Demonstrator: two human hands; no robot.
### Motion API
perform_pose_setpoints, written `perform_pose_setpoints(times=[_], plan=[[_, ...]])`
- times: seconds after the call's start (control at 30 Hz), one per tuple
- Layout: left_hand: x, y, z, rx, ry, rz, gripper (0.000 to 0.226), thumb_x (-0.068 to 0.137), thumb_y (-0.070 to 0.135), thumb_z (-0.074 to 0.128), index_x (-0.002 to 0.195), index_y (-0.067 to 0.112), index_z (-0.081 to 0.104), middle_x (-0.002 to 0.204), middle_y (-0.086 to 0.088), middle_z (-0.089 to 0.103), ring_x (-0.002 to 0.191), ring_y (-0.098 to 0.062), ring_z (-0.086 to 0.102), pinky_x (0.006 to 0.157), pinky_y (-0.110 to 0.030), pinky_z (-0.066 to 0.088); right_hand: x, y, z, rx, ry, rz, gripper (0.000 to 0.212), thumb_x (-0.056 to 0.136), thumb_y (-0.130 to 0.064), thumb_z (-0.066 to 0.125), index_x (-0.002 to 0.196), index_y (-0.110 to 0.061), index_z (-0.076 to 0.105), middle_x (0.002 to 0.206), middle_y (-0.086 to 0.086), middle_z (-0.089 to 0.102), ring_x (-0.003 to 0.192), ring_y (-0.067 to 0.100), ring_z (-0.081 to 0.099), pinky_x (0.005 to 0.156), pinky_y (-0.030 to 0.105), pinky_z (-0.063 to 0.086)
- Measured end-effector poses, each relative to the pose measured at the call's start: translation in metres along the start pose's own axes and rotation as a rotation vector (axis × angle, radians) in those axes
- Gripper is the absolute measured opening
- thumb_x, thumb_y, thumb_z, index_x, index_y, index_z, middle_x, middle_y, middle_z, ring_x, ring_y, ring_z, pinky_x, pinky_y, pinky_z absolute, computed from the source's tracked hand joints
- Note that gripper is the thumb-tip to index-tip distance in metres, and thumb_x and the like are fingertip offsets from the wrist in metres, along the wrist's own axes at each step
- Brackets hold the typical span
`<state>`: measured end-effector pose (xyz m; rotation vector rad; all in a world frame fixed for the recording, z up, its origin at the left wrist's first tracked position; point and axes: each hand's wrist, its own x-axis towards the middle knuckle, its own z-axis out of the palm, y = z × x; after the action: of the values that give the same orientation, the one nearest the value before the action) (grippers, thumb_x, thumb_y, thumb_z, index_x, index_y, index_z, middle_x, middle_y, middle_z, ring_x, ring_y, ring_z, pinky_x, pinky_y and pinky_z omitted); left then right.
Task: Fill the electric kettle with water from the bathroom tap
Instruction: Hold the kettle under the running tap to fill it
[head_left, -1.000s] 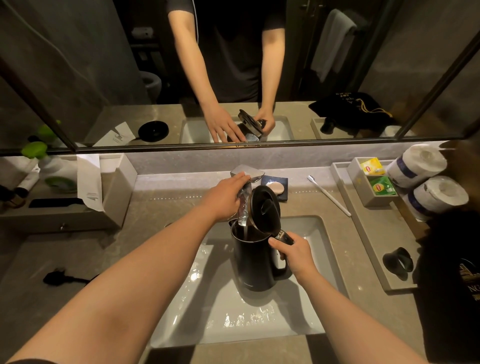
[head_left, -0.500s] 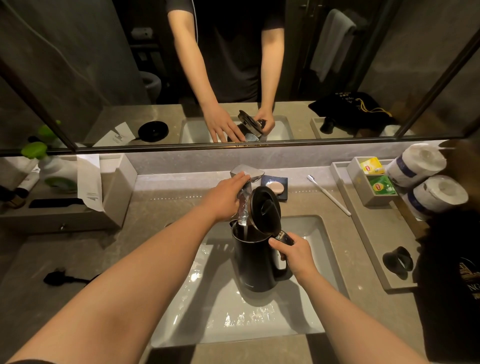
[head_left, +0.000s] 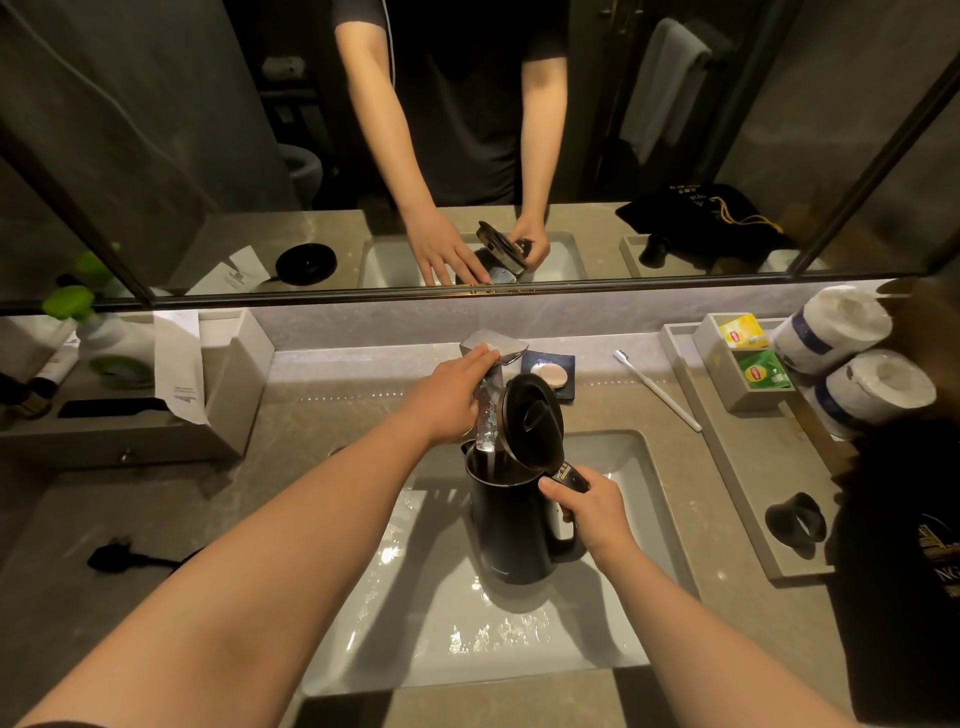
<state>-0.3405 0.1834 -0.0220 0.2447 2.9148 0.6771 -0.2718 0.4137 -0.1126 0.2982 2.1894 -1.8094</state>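
Kettle's under the running tap, filling up

Nearest you, your right hand is wrapped tight around the handle of the black kettle, holding it upright inside the sink, toward the back edge, so the open mouth sits right below the spout. The lid is flipped up out of the stream's way. Further back, your left hand rests mostly flat, fingers loosely curved, on the tap lever at the counter's back edge, probably ready to shut the water off. Can't see the fill level from here.
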Motion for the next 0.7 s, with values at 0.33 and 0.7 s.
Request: perform_pose_setpoints(times=[0.33,0.7], plan=[[0.0006,-0.001,0.002,0.004,0.0,-0.016,0.066,0.094,0.013,0.05,0.151,0.029,0.022,0.162,0.003,0.02,0.144,-0.026,0.027,0.114,-0.047,0.032,-0.0016,-0.003,0.0028,0.004,-0.004,0.0,0.016,0.076,-0.024,0.081,0.071,-0.018,0.067,0.052,-0.011,0.061,0.057,0.018,0.054,0.057,0.031,0.046],[0.0023,-0.0024,0.0037,0.013,-0.007,-0.013,0.065,0.093,0.013,0.049,0.15,0.03,0.023,0.16,0.005,0.023,0.141,-0.024,0.032,0.11,-0.047,0.037,-0.0024,-0.0006,0.0029,0.001,-0.002,0.001,0.016,0.076,-0.025,0.081,0.072,-0.017,0.068,0.054,-0.011,0.062,0.058,0.018,0.055,0.057,0.031,0.047]])
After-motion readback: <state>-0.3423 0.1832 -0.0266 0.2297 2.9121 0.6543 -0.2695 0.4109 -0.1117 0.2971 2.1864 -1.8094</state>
